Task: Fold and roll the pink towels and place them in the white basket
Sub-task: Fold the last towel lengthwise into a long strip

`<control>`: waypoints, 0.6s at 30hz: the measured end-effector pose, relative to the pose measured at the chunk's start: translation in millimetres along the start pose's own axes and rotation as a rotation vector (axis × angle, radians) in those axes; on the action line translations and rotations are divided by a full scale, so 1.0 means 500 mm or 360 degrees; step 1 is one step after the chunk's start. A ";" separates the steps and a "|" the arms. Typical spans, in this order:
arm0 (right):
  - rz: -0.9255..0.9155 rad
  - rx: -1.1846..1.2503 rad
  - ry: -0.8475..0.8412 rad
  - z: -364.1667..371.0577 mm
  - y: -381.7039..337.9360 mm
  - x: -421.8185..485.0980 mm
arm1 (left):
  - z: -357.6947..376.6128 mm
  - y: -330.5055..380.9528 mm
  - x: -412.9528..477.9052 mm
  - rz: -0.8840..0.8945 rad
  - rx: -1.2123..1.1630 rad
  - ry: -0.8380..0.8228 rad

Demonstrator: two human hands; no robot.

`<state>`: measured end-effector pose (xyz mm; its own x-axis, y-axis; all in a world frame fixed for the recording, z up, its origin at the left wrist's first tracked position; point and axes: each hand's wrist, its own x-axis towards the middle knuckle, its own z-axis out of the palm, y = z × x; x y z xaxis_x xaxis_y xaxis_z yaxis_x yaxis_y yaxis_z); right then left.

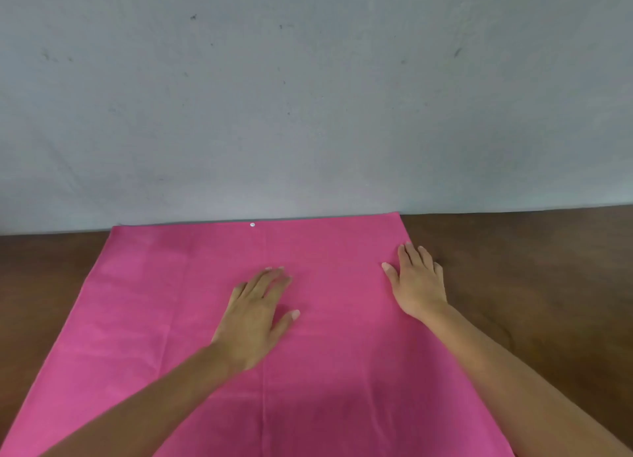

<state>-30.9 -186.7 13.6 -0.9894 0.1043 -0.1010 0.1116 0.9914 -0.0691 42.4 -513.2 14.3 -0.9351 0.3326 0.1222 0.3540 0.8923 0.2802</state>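
Pink towel (137, 319): spread flat on the table in front of you. Its far hem at 12 o'clock meets the foot of the grey backdrop (308, 97), and its near end runs out of view at 6 o'clock. Faint lengthwise creases show.
Left hand (255, 319): lies flat near the towel's middle, fingers straight and together toward 1 o'clock, thumb spread. It presses the cloth and holds nothing.
White stud (252, 224): a small pale dot on the far hem at 12 o'clock. What it is cannot be told.
Right hand (418, 282): lies flat at the towel's 2 o'clock edge, fingers straight toward 12 o'clock, its outer side reaching onto the wood. It holds nothing.
Table (531, 285): brown wood, showing at 9 and 3 o'clock of the towel.
White basket: not in view.
Done so far: by the look of it, you have one towel laid out and flattened. No fold and no roll is visible.
Left to do: folding, rolling and placing this towel in the basket. No other towels are in view, so their number cannot be told.
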 end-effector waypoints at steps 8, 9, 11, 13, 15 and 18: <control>-0.0061 0.0034 -0.0063 0.014 0.055 -0.125 | 0.038 0.015 -0.009 0.0070 0.0275 -0.0313; -0.0066 0.0025 -0.0070 0.017 0.063 -0.145 | 0.037 0.017 -0.008 0.0065 0.0278 -0.0300; -0.0073 -0.0009 -0.0093 0.020 0.080 -0.182 | 0.037 0.015 -0.005 0.0064 0.0283 -0.0282; -0.0065 -0.0041 -0.0141 0.023 0.092 -0.225 | 0.038 0.009 -0.003 0.0074 0.0299 -0.0279; -0.0049 -0.0059 -0.0167 0.023 0.103 -0.273 | 0.042 0.005 -0.002 0.0076 0.0315 -0.0284; -0.0021 -0.0089 -0.0193 0.021 0.120 -0.352 | 0.045 0.008 -0.001 0.0084 0.0298 -0.0279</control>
<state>151.1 -146.3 16.6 -0.9719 0.0841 -0.2200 0.0898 0.9958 -0.0162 44.1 -502.8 -6.3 -0.9097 0.4134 -0.0395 0.4085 0.9079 0.0944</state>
